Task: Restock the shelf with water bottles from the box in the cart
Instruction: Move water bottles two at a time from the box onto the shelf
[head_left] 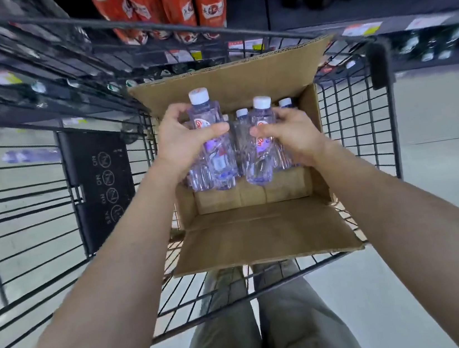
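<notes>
Nearest, the person's legs in grey-green trousers (pixel 286 327) stand against the black wire shopping cart (pixel 360 115). In it sits the brown cardboard box (pixel 259 234), flaps folded open. The near half of its floor is bare, so I judge a good share has already gone out. Over the box's far half, the left hand (pixel 186 144) curls its fingers and thumb round a clear plastic water bottle with a white cap (pixel 205 112); whether it holds a second beneath is unclear. The right hand (pixel 290 136) grips another such bottle (pixel 261 155). Both bottles are raised above the few capped bottles (pixel 241 113) standing at the far wall. Beyond the cart, the dark store shelf (pixel 349 31) carries orange-red bottles (pixel 180 5); the water's slot is too blurred to judge. These two bottles, and the rest, await shelving.
</notes>
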{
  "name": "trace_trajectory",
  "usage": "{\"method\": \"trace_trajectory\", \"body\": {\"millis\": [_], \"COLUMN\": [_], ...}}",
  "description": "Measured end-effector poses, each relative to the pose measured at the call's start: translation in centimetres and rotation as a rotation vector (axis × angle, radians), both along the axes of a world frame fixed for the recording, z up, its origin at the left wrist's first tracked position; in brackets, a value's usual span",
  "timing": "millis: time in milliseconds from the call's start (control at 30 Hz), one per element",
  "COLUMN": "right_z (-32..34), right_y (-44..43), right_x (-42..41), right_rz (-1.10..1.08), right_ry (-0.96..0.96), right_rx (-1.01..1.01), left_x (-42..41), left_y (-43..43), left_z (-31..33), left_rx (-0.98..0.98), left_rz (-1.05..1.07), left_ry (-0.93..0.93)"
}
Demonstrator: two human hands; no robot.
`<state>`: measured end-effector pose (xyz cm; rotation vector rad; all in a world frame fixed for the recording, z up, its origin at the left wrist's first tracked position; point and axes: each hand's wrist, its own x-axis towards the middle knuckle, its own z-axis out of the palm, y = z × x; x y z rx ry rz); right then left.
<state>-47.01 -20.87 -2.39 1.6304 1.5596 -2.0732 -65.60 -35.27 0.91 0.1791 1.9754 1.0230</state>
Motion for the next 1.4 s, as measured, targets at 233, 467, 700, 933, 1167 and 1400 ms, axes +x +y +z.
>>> {"method": "trace_trajectory", "body": {"millis": [233,467,700,933,1167,1400], "right_z": [15.2,29.6,42.7,52.0,60.3,65.9], "right_y": [-1.7,-5.9,-11.7,-20.7,-31.2,-40.1], "right_x": [-3.8,-5.2,-5.1,-4.1,-3.9,-7.7], "right_rz": [0.072,0.101,0.172,0.188,0.276,0.358], "right_ry": [0.145,0.317,0.420,0.575,0.721,0.796], "right_rx": [0.232,0.447,0.627,0.736,0.703,0.754], "left_x": [-2.1,-2.2,-2.2,-0.7,0.6,-2.4], "left_y": [-2.8,-7.7,-13.9,-23.6,-35.5,-45.0], "left_z": [10.8,23.2,34.8,44.9,53.5,59.9], "left_rx": [0.176,0.379,0.475,0.556,0.592,0.594], "left_rz": [-0.055,-0.014,-0.028,0.006,0.140,0.217], "left_ry": [0.110,0.253,0.410,0.462,0.548,0.659]}}
